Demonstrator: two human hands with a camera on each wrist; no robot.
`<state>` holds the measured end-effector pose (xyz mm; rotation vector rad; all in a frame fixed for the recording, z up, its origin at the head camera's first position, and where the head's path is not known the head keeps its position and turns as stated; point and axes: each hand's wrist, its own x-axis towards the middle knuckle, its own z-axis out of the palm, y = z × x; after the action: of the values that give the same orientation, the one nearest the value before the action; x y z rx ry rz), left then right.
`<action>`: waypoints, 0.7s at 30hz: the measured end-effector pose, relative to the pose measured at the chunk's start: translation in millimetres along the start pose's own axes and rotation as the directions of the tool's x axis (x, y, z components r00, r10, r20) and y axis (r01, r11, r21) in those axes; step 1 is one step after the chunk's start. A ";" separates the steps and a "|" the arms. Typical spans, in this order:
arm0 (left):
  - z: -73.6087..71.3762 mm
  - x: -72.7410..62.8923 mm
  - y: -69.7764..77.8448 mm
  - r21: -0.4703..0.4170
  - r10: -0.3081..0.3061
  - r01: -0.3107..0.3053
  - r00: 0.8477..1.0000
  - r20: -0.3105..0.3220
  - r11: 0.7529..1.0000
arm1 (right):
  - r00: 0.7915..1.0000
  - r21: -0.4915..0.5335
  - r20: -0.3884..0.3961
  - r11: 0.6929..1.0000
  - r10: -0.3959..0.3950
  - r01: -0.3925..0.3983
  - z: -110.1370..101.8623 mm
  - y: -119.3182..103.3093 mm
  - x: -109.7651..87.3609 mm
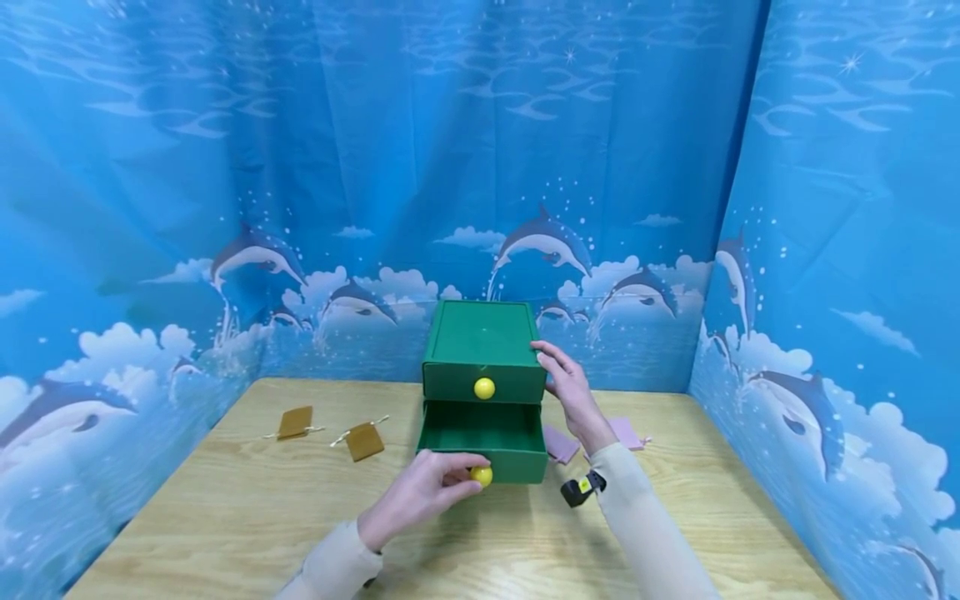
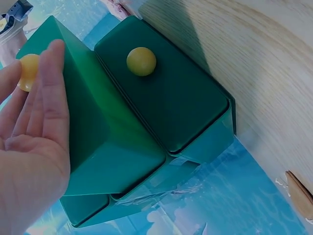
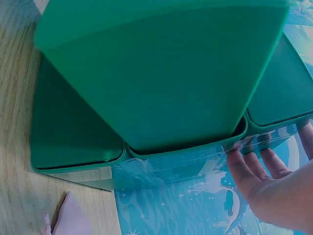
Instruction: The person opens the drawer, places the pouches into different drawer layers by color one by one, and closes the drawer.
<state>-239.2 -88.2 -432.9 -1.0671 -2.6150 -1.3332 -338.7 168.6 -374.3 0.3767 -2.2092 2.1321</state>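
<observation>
A green drawer cabinet (image 1: 483, 333) stands on the table with its middle drawer (image 1: 517, 467) pulled out. My left hand (image 1: 426, 492) pinches that drawer's yellow ball knob (image 1: 482, 476) between thumb and fingers; the left wrist view shows the same knob (image 2: 29, 72) in the fingers. Against the cabinet's right side, near the top front corner, rests my right hand (image 1: 567, 392), its fingers spread and lightly bent. The top drawer, with its yellow knob (image 1: 484, 388), is closed. So is the bottom drawer (image 2: 166, 93), hidden in the head view behind the pulled-out one.
Two brown drawstring pouches, one farther left (image 1: 296, 422) and one nearer the cabinet (image 1: 364, 442), lie on the wooden table (image 1: 225, 517). Right of the cabinet lie lilac pouches (image 1: 561, 444), partly behind my right arm. Blue dolphin-print curtains (image 1: 375, 167) enclose the table's back and sides.
</observation>
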 end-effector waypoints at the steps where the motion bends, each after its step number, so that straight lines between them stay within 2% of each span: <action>1: -0.3 0.3 0.0 -0.002 0.000 0.000 1.000 0.002 1.000 | 1.000 0.002 -0.002 1.000 0.002 -0.002 -0.2 0.1 0.2; 7: -2.5 1.4 3.6 -0.037 0.015 -0.016 1.000 -0.014 0.999 | 1.000 0.004 -0.001 1.000 0.001 -0.001 -0.9 1.8 1.1; 12: -6.4 1.3 7.1 -0.101 0.048 -0.059 0.993 -0.106 0.993 | 1.000 0.001 0.004 1.000 -0.003 0.003 -1.0 2.8 0.8; 17: -11.5 -0.4 8.8 -0.180 0.041 -0.085 0.971 -0.234 0.980 | 1.000 0.005 -0.001 1.000 0.000 0.000 0.0 2.9 0.3; 21: -15.7 -0.7 9.0 -0.201 0.034 -0.106 0.943 -0.331 0.974 | 1.000 0.007 -0.003 1.000 -0.008 0.008 0.1 2.6 0.8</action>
<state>-237.8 -96.3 -416.8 -0.8598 -2.2141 -1.6470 -340.0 168.5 -376.7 0.3815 -2.1959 2.1352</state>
